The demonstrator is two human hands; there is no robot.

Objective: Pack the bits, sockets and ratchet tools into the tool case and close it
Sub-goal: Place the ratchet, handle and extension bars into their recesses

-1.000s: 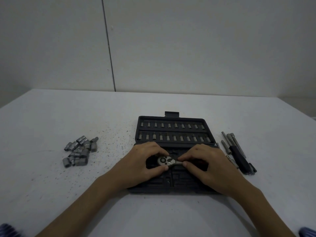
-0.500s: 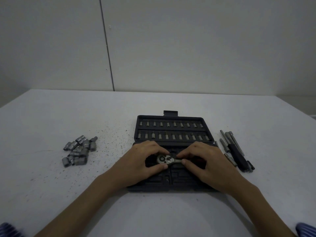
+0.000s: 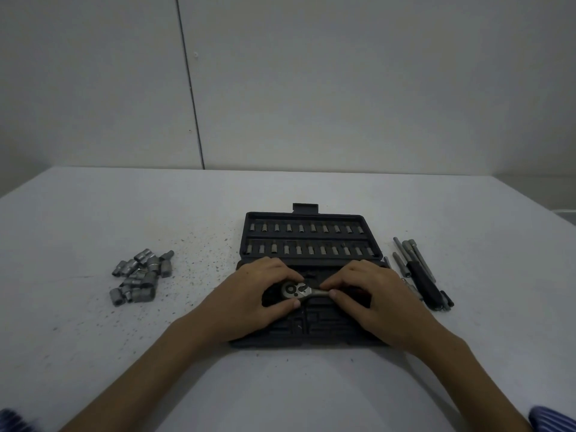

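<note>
The black tool case (image 3: 311, 335) lies open on the table, its far half holding two rows of small bits (image 3: 307, 239). A silver ratchet (image 3: 296, 289) lies across the near half. My left hand (image 3: 249, 299) grips the ratchet's round head between thumb and fingers. My right hand (image 3: 371, 299) pinches the ratchet's handle, which is hidden under the fingers. A pile of loose silver sockets (image 3: 138, 277) sits on the table to the left. Extension bars and a black-handled driver (image 3: 419, 274) lie right of the case.
The white table (image 3: 124, 353) shows dark specks between the sockets and the case. A grey wall stands behind the table's far edge. The case's latch tab (image 3: 305, 208) sticks out at the far side.
Both hands stay on the ratchet over the case's near half; they have barely shifted. The sockets and bars lie where they were.
</note>
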